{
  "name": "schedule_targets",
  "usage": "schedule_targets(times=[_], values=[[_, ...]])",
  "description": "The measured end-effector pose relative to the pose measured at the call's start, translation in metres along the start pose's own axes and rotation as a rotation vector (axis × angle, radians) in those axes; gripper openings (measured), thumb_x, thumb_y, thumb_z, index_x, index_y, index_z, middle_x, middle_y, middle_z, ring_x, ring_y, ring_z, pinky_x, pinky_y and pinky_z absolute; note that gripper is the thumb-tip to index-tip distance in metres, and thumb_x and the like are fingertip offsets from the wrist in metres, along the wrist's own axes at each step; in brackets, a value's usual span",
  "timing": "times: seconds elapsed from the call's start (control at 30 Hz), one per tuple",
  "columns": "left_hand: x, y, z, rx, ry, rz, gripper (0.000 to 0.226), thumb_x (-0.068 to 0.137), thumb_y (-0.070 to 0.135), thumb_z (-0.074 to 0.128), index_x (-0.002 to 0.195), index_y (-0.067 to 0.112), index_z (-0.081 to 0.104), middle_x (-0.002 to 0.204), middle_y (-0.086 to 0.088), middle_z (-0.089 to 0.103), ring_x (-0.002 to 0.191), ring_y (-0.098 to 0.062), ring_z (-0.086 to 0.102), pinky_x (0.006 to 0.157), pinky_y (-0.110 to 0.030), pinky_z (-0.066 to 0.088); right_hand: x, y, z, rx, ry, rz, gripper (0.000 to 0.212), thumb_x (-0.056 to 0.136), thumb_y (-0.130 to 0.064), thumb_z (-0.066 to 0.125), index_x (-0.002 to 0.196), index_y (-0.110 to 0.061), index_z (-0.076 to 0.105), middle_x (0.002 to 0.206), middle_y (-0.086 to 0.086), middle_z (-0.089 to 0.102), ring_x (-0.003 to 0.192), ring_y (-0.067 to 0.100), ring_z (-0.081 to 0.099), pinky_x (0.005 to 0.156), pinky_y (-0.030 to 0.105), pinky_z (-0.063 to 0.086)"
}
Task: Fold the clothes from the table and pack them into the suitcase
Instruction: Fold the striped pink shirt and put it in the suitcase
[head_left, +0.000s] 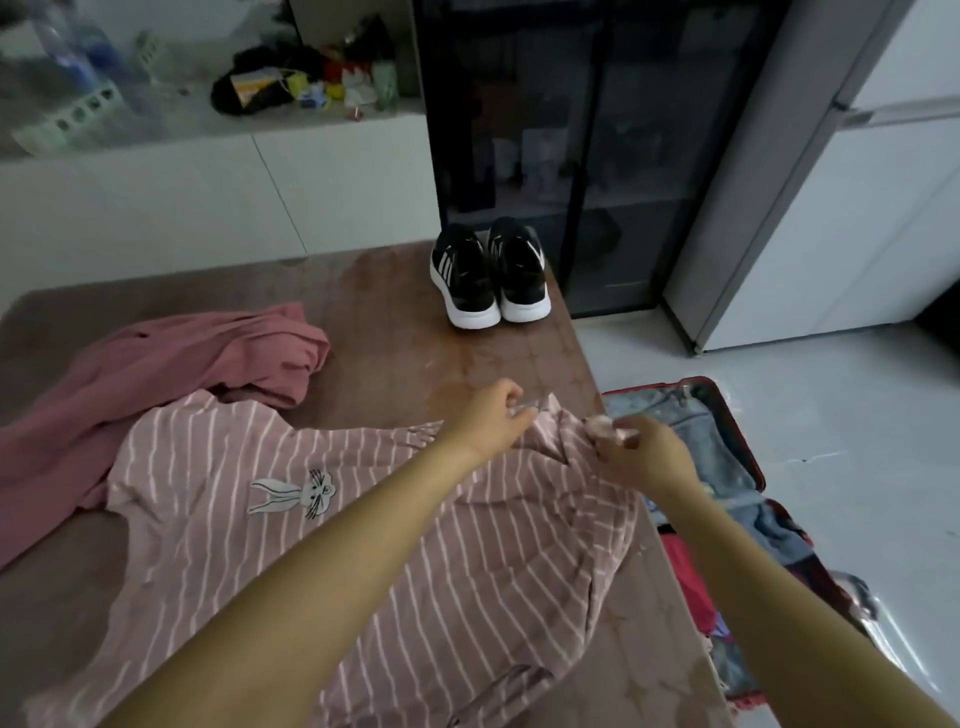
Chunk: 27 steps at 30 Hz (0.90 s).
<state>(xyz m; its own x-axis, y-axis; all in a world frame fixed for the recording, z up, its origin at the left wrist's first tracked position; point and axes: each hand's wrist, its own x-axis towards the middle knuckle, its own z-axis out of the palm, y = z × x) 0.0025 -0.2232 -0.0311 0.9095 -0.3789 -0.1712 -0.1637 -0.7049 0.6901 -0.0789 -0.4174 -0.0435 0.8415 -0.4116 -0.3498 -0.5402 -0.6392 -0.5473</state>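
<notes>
Pinching the far edge of the striped bunny shirt (519, 571) with curled fingers of the left hand (493, 418) and the right hand (644, 454). Lying spread on the brown table (389, 322), near the open red suitcase (696, 426). Probably best pulling that edge flat, then folding slowly, keeping stripes straight. Leaving the pink top (182, 364) and black sneakers (488, 280) farther back.

Black sneakers (488, 275) stand before a dark glass cabinet (571, 130)
</notes>
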Motion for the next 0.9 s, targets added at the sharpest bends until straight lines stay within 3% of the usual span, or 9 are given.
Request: schedule_targets(times=[0.07, 0.13, 0.27, 0.37, 0.5, 0.63, 0.73, 0.83, 0.9], values=[[0.025, 0.007, 0.016, 0.048, -0.061, -0.049, 0.037, 0.091, 0.035, 0.057, 0.116, 0.007, 0.056, 0.117, -0.008, 0.061, 0.106, -0.024, 0.058, 0.087, -0.029, 0.045, -0.006, 0.014, -0.001, 0.093, 0.03, -0.024, 0.012, 0.079, -0.034, 0.067, 0.086, -0.026, 0.062, 0.079, -0.002, 0.066, 0.081, 0.024, 0.062, 0.067, 0.034, 0.05], [0.041, 0.005, 0.03, 0.137, -0.115, -0.079, 0.035, 0.089, 0.04, 0.057, 0.105, 0.009, 0.057, 0.109, -0.01, 0.063, 0.1, -0.029, 0.059, 0.086, -0.036, 0.048, -0.016, 0.028, -0.004, 0.297, 0.068, -0.074, 0.016, 0.083, -0.023, 0.067, 0.072, -0.022, 0.055, 0.066, -0.005, 0.057, 0.068, 0.017, 0.056, 0.055, 0.029, 0.041], [0.057, 0.0, 0.044, 0.218, -0.208, -0.057, 0.022, 0.083, 0.023, 0.058, 0.063, 0.015, 0.055, 0.086, -0.017, 0.064, 0.09, -0.035, 0.063, 0.078, -0.04, 0.052, -0.036, 0.05, -0.015, 0.731, 0.146, -0.023, 0.017, 0.093, -0.018, 0.057, 0.082, -0.006, 0.052, 0.061, -0.004, 0.055, 0.053, 0.007, 0.049, 0.053, 0.025, 0.04], [0.071, 0.018, 0.027, 0.119, -0.049, -0.007, 0.034, 0.084, 0.013, 0.056, 0.053, 0.022, 0.047, 0.069, -0.004, 0.06, 0.076, -0.028, 0.062, 0.065, -0.03, 0.047, -0.047, 0.056, -0.027, 0.882, 0.165, 0.04, 0.013, 0.092, 0.0, 0.051, 0.095, -0.012, 0.053, 0.068, -0.004, 0.06, 0.047, 0.0, 0.05, 0.043, 0.015, 0.039], [0.102, 0.053, -0.017, 0.078, 0.115, 0.146, 0.02, 0.088, 0.013, 0.057, 0.07, 0.013, 0.05, 0.06, 0.007, 0.04, 0.06, -0.015, 0.041, 0.054, -0.028, 0.027, -0.054, 0.059, -0.042, 0.888, 0.369, 0.007, 0.03, 0.09, 0.003, 0.047, 0.106, -0.019, 0.059, 0.091, -0.007, 0.061, 0.075, 0.006, 0.056, 0.063, 0.017, 0.049], [0.122, 0.057, -0.037, -0.032, 0.222, 0.191, 0.008, 0.09, 0.011, 0.055, 0.082, 0.008, 0.057, 0.062, 0.006, 0.042, 0.057, -0.01, 0.039, 0.057, -0.025, 0.033, -0.059, 0.073, -0.042, 0.864, 0.614, 0.085, 0.023, 0.091, -0.004, 0.045, 0.093, -0.02, 0.061, 0.085, -0.003, 0.059, 0.076, 0.013, 0.052, 0.067, 0.027, 0.045], [0.129, 0.045, -0.031, 0.009, 0.201, 0.126, 0.009, 0.091, 0.015, 0.054, 0.094, 0.008, 0.06, 0.076, 0.002, 0.053, 0.071, -0.016, 0.049, 0.069, -0.028, 0.039, -0.064, 0.096, -0.031, 0.785, 0.701, 0.206, 0.017, 0.093, -0.006, 0.045, 0.09, -0.018, 0.057, 0.078, -0.001, 0.055, 0.069, 0.017, 0.049, 0.065, 0.03, 0.042], [0.128, 0.019, -0.016, 0.073, 0.018, -0.004, 0.036, 0.089, 0.021, 0.056, 0.124, 0.014, 0.052, 0.113, 0.001, 0.058, 0.102, -0.02, 0.056, 0.09, -0.031, 0.044, -0.064, 0.131, -0.008, 0.725, 0.602, 0.392, 0.016, 0.091, -0.007, 0.049, 0.106, -0.007, 0.057, 0.085, 0.008, 0.06, 0.074, 0.024, 0.057, 0.067, 0.033, 0.047], [0.12, 0.003, -0.004, 0.097, -0.118, -0.051, 0.052, 0.084, 0.021, 0.063, 0.131, 0.012, 0.044, 0.121, -0.001, 0.054, 0.111, -0.021, 0.053, 0.092, -0.029, 0.042, -0.065, 0.147, 0.009, 0.652, 0.426, 0.459, 0.03, 0.09, -0.016, 0.058, 0.118, -0.005, 0.055, 0.097, 0.012, 0.064, 0.076, 0.023, 0.062, 0.061, 0.03, 0.05]])
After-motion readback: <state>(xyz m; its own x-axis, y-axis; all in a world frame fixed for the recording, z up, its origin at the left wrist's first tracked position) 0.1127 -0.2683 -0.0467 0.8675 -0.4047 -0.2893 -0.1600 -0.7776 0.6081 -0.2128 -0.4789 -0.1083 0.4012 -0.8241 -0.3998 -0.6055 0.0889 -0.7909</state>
